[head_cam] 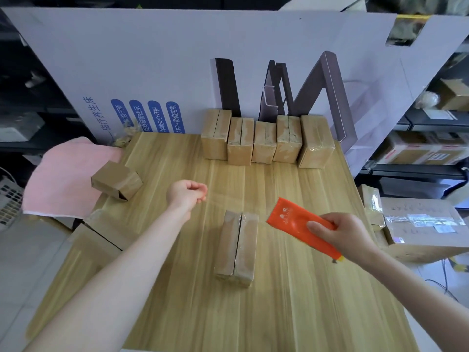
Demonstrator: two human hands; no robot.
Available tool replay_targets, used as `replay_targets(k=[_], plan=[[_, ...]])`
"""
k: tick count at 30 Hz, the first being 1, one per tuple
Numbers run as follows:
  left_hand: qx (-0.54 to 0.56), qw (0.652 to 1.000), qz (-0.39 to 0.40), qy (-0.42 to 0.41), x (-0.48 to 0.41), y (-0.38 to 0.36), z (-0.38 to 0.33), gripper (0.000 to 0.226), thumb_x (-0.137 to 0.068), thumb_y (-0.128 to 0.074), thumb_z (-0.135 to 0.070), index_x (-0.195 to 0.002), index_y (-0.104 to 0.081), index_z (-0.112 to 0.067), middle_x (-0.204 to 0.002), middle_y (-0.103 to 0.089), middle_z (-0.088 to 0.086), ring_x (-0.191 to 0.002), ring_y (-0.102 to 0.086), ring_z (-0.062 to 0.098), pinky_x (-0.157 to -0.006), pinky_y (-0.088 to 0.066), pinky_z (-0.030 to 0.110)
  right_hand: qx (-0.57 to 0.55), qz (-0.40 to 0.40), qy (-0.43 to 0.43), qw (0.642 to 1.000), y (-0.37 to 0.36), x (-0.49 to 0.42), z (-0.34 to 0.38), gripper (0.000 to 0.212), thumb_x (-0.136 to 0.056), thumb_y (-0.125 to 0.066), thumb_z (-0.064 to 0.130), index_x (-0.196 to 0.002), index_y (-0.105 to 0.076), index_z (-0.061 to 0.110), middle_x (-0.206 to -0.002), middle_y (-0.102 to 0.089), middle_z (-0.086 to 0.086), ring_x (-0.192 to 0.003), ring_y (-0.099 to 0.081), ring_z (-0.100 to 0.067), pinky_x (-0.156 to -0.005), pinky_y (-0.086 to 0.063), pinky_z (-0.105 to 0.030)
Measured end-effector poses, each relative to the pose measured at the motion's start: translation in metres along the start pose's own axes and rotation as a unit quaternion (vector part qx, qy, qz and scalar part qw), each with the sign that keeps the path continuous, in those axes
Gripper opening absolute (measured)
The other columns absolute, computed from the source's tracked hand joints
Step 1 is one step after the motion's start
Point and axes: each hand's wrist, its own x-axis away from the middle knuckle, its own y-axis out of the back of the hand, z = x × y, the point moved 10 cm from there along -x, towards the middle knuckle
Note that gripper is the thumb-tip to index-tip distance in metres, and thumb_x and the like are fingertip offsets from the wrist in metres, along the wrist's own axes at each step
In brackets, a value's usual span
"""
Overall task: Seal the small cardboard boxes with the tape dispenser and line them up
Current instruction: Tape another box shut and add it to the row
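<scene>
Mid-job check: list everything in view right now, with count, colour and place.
boxes in a row: five, brown, standing side by side at the table's far edge
middle box: one, brown, near the table's centre, seam facing up
tilted box: one, brown, at the table's left edge by the towel
tape dispenser: one, orange, held above the table right of the middle box
towel: one, pink, left of the table
table: one, light wood
board: one, white with blue print, upright behind the table
dark panels: several, leaning on the board
large carton: one, brown, right of the table
left hand: fingers curled, nothing visible in it
right hand: grips the tape dispenser
</scene>
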Motion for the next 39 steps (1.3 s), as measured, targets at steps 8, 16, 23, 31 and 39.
replay_targets(k=[8,16,23,31,39], plan=[[0.023,1.000,0.006,0.018,-0.004,-0.038,0.029,0.016,-0.080,-0.072,0.000,-0.074,-0.067,-0.014,-0.070,-0.067,0.001,-0.062,-0.060,0.010,-0.065,-0.047,0.021,0.257,-0.047,-0.017,0.965,0.001,-0.032,-0.004,0.033,-0.081,-0.057,0.062,-0.075,-0.066,0.031,-0.062,-0.063,0.009,-0.046,-0.058,-0.006,-0.048,-0.049,-0.024],[-0.004,0.997,0.009,0.077,-0.031,-0.057,0.071,0.018,-0.078,-0.072,0.006,-0.085,-0.066,-0.009,-0.076,-0.064,-0.002,-0.073,-0.060,0.011,-0.078,-0.047,0.023,0.325,-0.032,-0.026,0.945,-0.032,-0.079,-0.015,0.041,-0.081,-0.051,0.063,-0.069,-0.057,0.025,-0.061,-0.056,0.012,-0.056,-0.054,-0.008,-0.046,-0.027,-0.022],[-0.010,0.990,0.002,0.138,-0.044,-0.084,0.116,0.023,-0.081,-0.061,0.011,-0.089,-0.070,-0.009,-0.085,-0.069,0.003,-0.080,-0.064,0.018,-0.080,-0.053,0.029,0.368,0.009,-0.028,0.929,-0.070,-0.096,-0.020,0.036,-0.084,-0.049,0.061,-0.075,-0.053,0.026,-0.060,-0.047,0.013,-0.063,-0.052,-0.016,-0.045,-0.024,-0.022],[-0.099,0.981,0.015,0.164,-0.033,-0.097,0.124,0.063,-0.090,-0.043,0.002,-0.150,-0.025,-0.008,-0.151,-0.034,0.012,-0.135,-0.040,0.031,-0.106,-0.038,0.036,0.410,-0.022,0.000,0.912,-0.083,-0.091,0.002,0.038,-0.085,-0.049,0.057,-0.067,-0.052,0.023,-0.053,-0.044,0.011,-0.049,-0.043,-0.012,-0.042,-0.022,-0.022],[-0.052,0.994,0.094,0.034,0.013,-0.117,0.124,0.052,-0.095,-0.052,-0.043,-0.137,-0.049,-0.013,-0.138,-0.054,0.000,-0.128,-0.049,0.017,-0.109,-0.038,0.039,0.426,0.013,-0.016,0.905,-0.091,-0.098,0.020,0.040,-0.091,-0.047,0.049,-0.061,-0.040,0.023,-0.058,-0.046,0.008,-0.057,-0.051,-0.016,-0.048,-0.032,-0.024]])
